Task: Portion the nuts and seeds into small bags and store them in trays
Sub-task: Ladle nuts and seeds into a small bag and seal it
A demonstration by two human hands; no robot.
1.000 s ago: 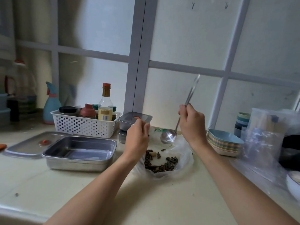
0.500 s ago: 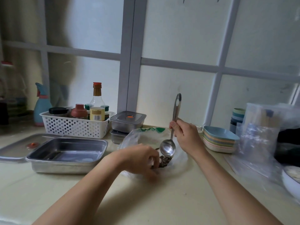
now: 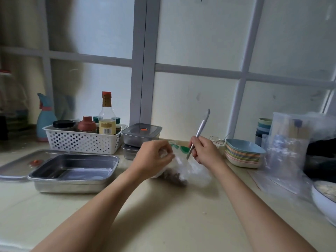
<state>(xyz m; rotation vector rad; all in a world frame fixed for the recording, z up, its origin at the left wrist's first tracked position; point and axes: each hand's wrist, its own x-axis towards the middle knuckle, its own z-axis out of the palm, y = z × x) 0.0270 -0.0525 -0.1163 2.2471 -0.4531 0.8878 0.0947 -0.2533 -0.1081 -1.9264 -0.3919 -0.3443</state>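
Note:
A clear plastic bag (image 3: 183,166) with green print lies on the counter in the middle, dark seeds (image 3: 174,179) heaped in its lower part. My left hand (image 3: 152,159) grips the bag's left edge, bunching the plastic. My right hand (image 3: 205,151) holds the handle of a metal spoon (image 3: 199,131), whose bowl is down inside the bag and hidden. An open steel tray (image 3: 72,171) stands to the left, its lid (image 3: 18,166) lying beside it.
A white basket (image 3: 81,140) of bottles and jars stands at the back left. Two lidded steel containers (image 3: 141,133) are stacked behind the bag. Stacked coloured dishes (image 3: 243,153), cups (image 3: 263,128), clear bags (image 3: 289,148) and a white bowl (image 3: 321,202) crowd the right side.
My left hand has risen from the counter and now bunches the bag's edge. The spoon has tilted to the right and its bowl has sunk into the bag.

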